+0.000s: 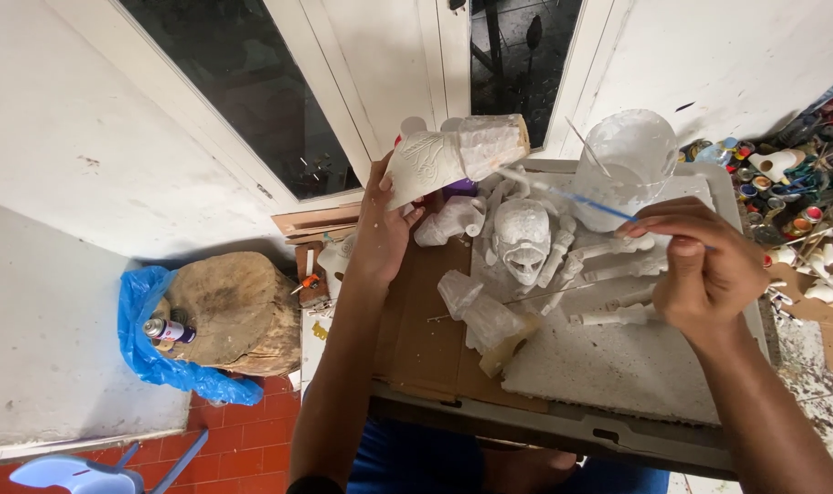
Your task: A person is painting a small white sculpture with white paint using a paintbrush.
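Two hands shared the work: your left hand (380, 229) gripped the white plaster piece (453, 154) above the cardboard-covered table (416, 343) while your right hand (704, 274) pinched the blue-handled brush (586, 199), best stroked lightly.

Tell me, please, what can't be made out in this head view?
- Brush tip: blurred against the white piece that the left hand holds.
- Right hand palm: turned away.
- Paint pots: too small, cut by the right edge.
- Jar contents: hidden by frosted wall.
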